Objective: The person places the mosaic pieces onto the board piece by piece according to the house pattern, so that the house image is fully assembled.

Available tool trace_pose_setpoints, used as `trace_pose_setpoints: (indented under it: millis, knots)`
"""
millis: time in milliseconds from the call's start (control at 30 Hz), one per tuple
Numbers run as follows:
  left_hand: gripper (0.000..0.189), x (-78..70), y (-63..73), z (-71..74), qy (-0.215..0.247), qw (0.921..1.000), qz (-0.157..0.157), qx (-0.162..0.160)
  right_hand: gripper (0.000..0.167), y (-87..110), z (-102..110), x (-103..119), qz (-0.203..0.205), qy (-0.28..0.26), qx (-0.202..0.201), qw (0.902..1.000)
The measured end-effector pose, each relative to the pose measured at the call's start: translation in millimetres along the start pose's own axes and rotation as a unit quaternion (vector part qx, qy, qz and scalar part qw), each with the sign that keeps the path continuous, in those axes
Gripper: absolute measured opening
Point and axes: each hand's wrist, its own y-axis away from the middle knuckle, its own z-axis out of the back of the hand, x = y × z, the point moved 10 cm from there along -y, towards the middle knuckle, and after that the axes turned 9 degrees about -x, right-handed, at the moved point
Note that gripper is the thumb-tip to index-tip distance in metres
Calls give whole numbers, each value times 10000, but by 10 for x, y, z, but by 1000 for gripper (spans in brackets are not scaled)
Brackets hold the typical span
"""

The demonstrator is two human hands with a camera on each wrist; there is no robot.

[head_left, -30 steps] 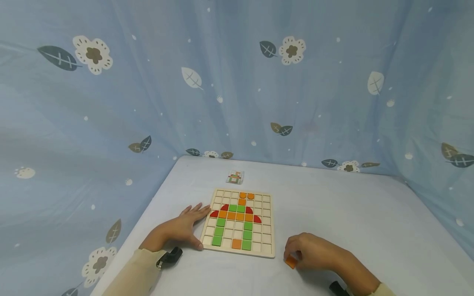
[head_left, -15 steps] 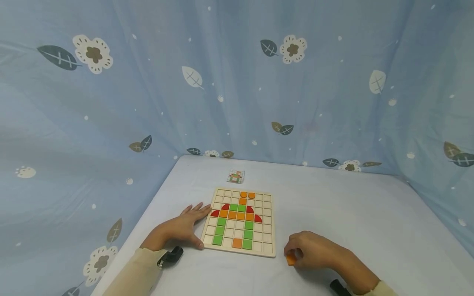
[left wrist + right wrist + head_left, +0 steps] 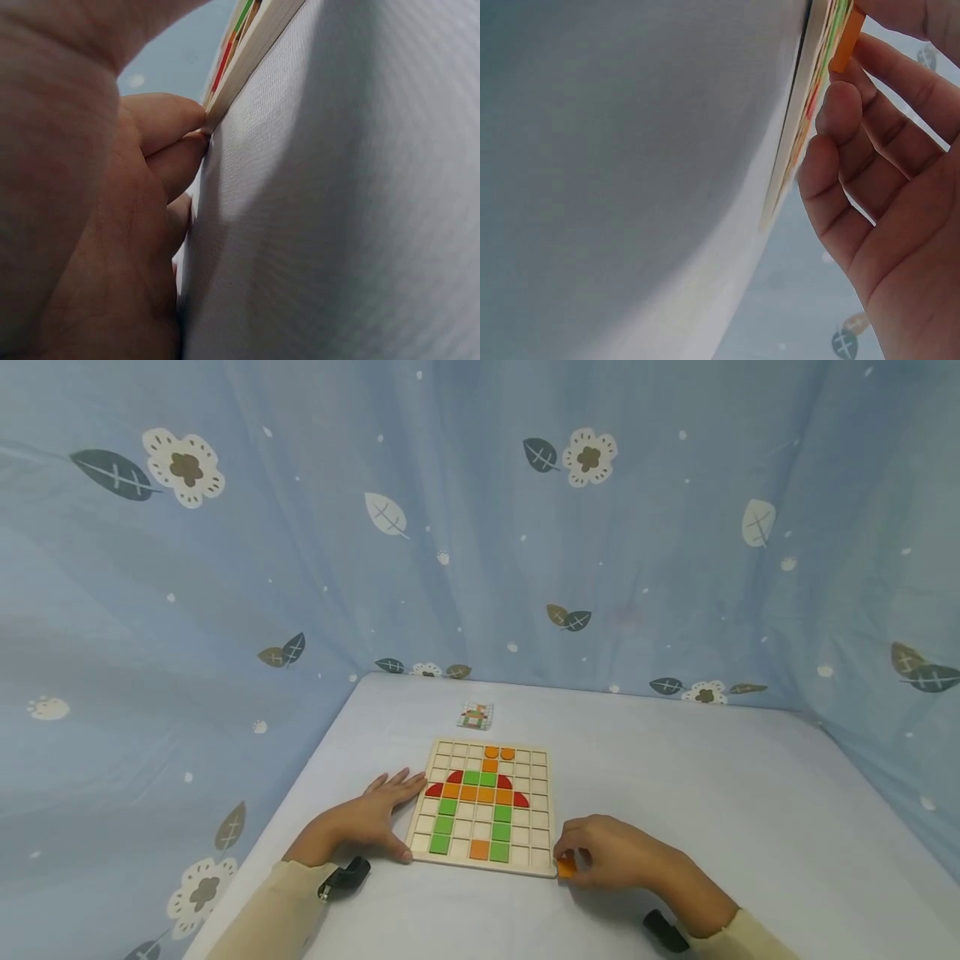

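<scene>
A square wooden grid board (image 3: 542, 818) lies on the white table, with green, orange and red flat pieces set in its cells. At the board's left edge my left hand (image 3: 371, 818) rests with spread fingers, the thumb by the near left corner; the left wrist view shows its fingertips (image 3: 196, 116) against the wooden side. My right hand (image 3: 611, 852) pinches an orange square tile (image 3: 566, 867) between thumb and fingers, just off the board's near right corner. In the right wrist view the orange tile (image 3: 847, 41) is seen edge-on, with the board behind it.
A small pattern card (image 3: 476, 716) lies beyond the board's far edge. Blue curtain (image 3: 480, 527) with flowers and leaves hangs behind and beside the white table (image 3: 675, 777). A black strap-on device (image 3: 347, 877) sits at the left wrist, another (image 3: 666, 932) at the right.
My right hand has moved left and slightly away from me, carrying the orange tile up to the board's near right corner. The left hand stays in place on the board's edge.
</scene>
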Motion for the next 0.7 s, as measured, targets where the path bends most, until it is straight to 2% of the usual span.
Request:
trace_pose_setpoints:
  millis: [300, 700]
  knots:
    - [127, 21, -17, -31, 29, 10000, 1, 3, 24, -156, 18, 139, 255, 12, -160, 9995]
    - [127, 23, -9, -12, -3, 10000, 2, -16, 18, -446, -4, 330, 373, 158, -595, 9974]
